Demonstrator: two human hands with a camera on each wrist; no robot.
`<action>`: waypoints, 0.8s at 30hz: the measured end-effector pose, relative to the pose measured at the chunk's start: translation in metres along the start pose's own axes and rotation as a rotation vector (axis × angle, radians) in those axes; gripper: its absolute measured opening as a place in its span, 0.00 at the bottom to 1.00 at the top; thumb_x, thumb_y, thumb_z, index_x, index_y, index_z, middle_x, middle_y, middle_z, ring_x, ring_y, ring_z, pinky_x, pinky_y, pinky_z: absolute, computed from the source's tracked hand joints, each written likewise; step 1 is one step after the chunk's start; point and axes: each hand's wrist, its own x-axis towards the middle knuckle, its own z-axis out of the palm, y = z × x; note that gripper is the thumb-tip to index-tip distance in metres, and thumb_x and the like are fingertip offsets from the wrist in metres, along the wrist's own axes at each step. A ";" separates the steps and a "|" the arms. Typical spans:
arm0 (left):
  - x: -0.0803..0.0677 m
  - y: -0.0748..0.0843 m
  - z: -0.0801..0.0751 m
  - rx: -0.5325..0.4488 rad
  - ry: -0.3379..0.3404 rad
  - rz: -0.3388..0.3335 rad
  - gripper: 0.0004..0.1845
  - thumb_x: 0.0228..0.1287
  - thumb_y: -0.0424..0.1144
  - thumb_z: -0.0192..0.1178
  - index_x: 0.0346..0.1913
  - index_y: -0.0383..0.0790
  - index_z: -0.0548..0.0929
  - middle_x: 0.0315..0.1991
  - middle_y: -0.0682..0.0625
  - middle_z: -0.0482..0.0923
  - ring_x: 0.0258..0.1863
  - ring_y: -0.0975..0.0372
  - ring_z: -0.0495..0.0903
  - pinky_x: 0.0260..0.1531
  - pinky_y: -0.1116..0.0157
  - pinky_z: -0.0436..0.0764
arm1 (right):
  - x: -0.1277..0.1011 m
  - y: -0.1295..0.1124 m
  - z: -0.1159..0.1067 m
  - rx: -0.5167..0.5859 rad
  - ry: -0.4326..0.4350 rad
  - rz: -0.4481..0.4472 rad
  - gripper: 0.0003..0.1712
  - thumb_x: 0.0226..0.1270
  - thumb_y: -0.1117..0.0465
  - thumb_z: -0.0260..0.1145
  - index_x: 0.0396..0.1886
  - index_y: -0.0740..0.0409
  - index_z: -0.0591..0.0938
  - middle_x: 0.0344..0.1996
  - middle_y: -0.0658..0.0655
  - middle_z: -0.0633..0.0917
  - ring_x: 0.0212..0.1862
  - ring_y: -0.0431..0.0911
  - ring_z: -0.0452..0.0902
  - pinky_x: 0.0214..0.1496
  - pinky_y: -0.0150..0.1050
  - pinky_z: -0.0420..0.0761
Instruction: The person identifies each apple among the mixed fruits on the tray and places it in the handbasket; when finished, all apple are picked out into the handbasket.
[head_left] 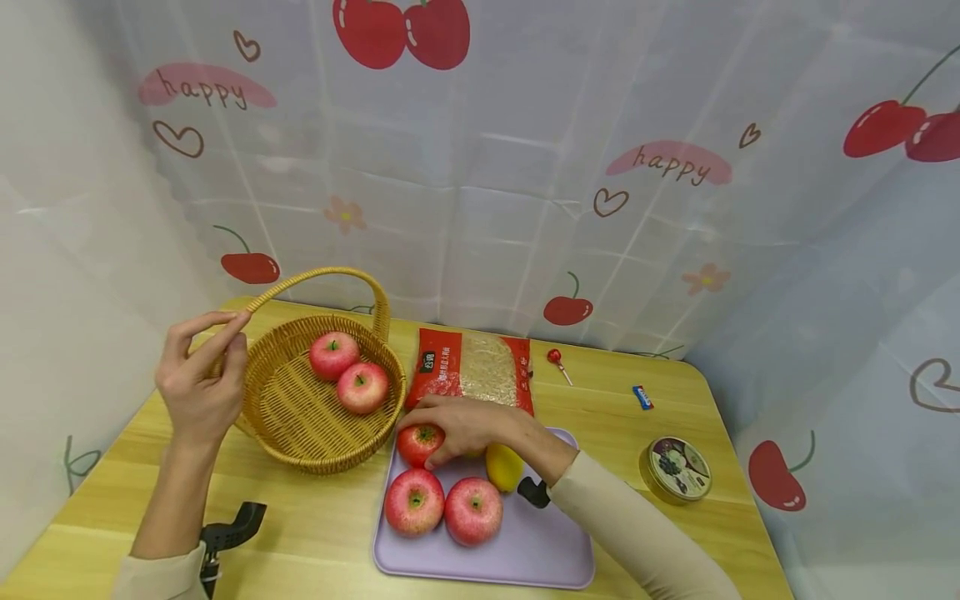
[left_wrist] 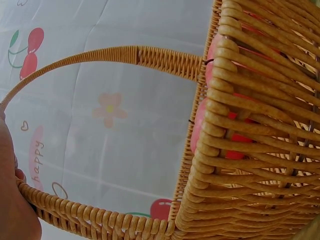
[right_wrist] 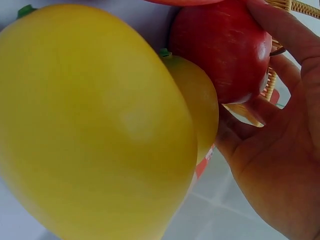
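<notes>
My left hand (head_left: 201,375) grips the arched handle (head_left: 315,273) of a yellow wicker basket (head_left: 300,454), which also fills the right of the left wrist view. Two pink apples (head_left: 362,388) lie inside the basket. With fingers and thumb around it, my right hand (head_left: 461,423) holds a dark red apple (head_left: 420,444) at the back left corner of a lilac tray (head_left: 540,546). In front of that apple sit two pink apples (head_left: 474,511) on the tray. A yellow mango-shaped fruit (right_wrist: 100,120) and a second yellow fruit (right_wrist: 197,100) lie beside it, partly under my right arm.
Behind the tray lies a red bag of pale food (head_left: 480,367). To the right are a red lollipop (head_left: 555,357), a small blue wrapped candy (head_left: 642,397) and a round tin (head_left: 677,469). A printed curtain (head_left: 480,225) hangs along the table's back edge.
</notes>
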 end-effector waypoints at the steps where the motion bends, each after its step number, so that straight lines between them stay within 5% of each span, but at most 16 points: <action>1: 0.000 0.000 0.000 0.000 0.001 0.000 0.09 0.65 0.31 0.62 0.38 0.30 0.91 0.42 0.35 0.84 0.34 0.68 0.75 0.33 0.80 0.62 | 0.000 0.000 0.000 0.001 -0.001 0.000 0.38 0.62 0.48 0.73 0.72 0.32 0.71 0.70 0.49 0.69 0.65 0.42 0.69 0.68 0.44 0.71; 24: -0.001 -0.001 -0.001 0.001 -0.002 0.001 0.09 0.65 0.31 0.62 0.38 0.29 0.91 0.42 0.35 0.84 0.28 0.70 0.70 0.32 0.82 0.60 | -0.002 0.001 0.002 0.041 -0.004 -0.007 0.37 0.64 0.48 0.72 0.73 0.33 0.71 0.70 0.50 0.68 0.64 0.41 0.68 0.67 0.42 0.72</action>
